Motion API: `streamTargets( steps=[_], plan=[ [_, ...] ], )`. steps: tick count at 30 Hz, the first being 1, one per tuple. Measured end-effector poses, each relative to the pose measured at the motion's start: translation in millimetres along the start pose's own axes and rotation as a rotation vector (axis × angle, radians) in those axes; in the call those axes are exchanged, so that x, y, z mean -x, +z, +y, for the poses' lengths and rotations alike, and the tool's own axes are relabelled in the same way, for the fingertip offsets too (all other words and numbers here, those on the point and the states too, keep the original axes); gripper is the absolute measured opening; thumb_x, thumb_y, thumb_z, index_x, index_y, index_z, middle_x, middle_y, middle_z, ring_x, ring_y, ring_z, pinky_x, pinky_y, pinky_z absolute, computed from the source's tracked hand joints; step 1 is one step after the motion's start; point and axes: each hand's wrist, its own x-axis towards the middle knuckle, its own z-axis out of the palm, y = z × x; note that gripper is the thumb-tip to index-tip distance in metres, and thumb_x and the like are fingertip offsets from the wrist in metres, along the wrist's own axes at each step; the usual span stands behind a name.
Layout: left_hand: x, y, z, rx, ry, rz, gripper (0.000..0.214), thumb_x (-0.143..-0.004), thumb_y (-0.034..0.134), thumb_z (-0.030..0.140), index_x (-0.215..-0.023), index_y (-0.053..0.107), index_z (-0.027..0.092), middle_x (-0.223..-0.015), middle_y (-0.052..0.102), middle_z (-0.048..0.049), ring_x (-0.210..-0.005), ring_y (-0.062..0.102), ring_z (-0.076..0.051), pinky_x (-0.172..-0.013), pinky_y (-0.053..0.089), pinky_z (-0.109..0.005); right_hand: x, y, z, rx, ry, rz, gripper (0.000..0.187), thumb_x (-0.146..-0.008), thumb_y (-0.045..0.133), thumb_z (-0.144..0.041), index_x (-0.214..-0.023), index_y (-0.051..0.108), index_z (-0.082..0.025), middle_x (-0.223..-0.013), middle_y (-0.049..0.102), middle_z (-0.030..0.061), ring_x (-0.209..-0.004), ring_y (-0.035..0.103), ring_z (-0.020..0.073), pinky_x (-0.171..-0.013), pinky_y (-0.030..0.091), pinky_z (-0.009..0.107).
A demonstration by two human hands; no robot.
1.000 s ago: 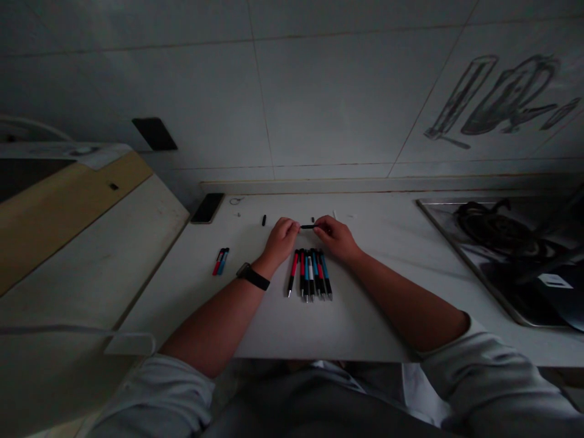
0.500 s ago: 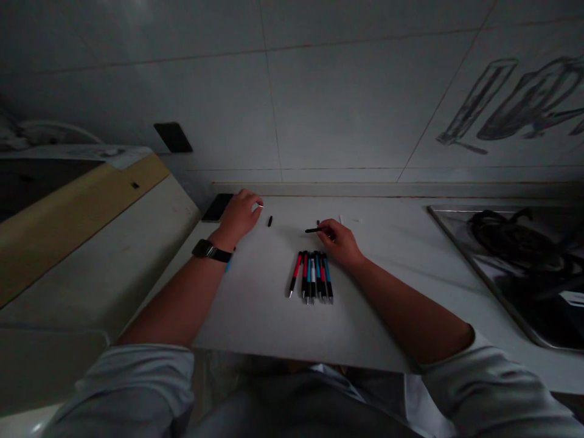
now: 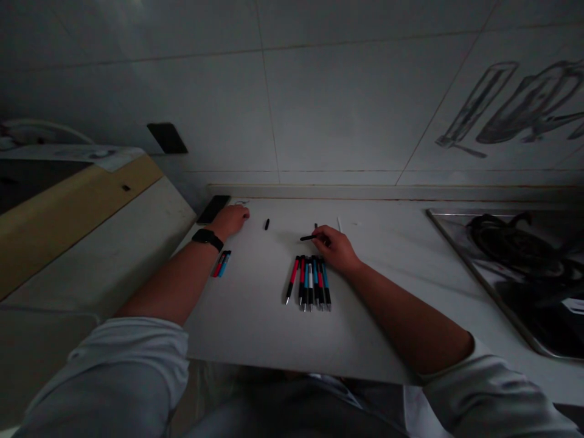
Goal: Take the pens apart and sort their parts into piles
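My right hand (image 3: pixel 335 246) pinches a thin black pen part (image 3: pixel 307 238), holding it level just above the white countertop (image 3: pixel 255 304). A row of several red, blue, white and black pens (image 3: pixel 309 281) lies side by side right in front of that hand. My left hand (image 3: pixel 230 219), a black watch on its wrist, is stretched to the back left and rests near a dark phone (image 3: pixel 213 208) and a small wire spring (image 3: pixel 241 202). Its fingers are curled down; what they touch is too small to make out. A short black cap (image 3: pixel 266 224) lies between my hands.
Two pens, one red and one blue (image 3: pixel 221 263), lie beside my left forearm. A gas hob (image 3: pixel 511 255) is set into the counter at the right. A wooden-edged surface (image 3: pixel 77 207) stands to the left. The tiled wall (image 3: pixel 319 103) rises behind.
My left hand let go of the black part, reached to the back left by the phone, and has now settled lower on the counter. My right hand keeps the part and barely moved.
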Motion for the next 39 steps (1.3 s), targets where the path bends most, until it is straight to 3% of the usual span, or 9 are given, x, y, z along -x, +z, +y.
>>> streamTargets(
  steps=[10,22,39],
  plan=[
    [4.8,-0.9,-4.5,0.062,0.043,-0.075,0.026,-0.084,0.055,0.019,-0.099,0.076,0.021,-0.107,0.075,-0.0095,-0.1,0.065,-0.024,-0.094,0.049,-0.036,-1.0,0.2,1.2,0.038,0.01,-0.041,0.016,-0.093,0.062,-0.032,-0.105,0.068,-0.024,-0.087,0.069,0.003,-0.071,0.06,0.0176,-0.07,0.047,0.032],
    [3.8,-5.1,-2.0,0.139,0.048,-0.073,0.026,-0.079,0.058,0.016,-0.098,0.076,0.019,-0.102,0.075,-0.0093,-0.095,0.066,-0.023,-0.092,0.049,-0.035,0.1,-0.5,2.4,0.033,-0.01,-0.074,0.014,-0.093,0.062,-0.029,-0.105,0.067,-0.023,-0.086,0.07,0.0024,-0.074,0.062,0.0177,-0.071,0.046,0.031],
    [-2.3,6.2,-14.3,0.037,0.123,-0.065,0.031,-0.082,0.056,0.015,-0.106,0.076,0.019,-0.107,0.076,-0.0083,-0.101,0.068,-0.022,-0.096,0.051,-0.034,-0.7,2.8,9.6,0.032,-0.028,-0.077,0.014,-0.091,0.063,-0.024,-0.105,0.068,-0.022,-0.089,0.072,0.0035,-0.074,0.061,0.0169,-0.071,0.045,0.03]
  ],
)
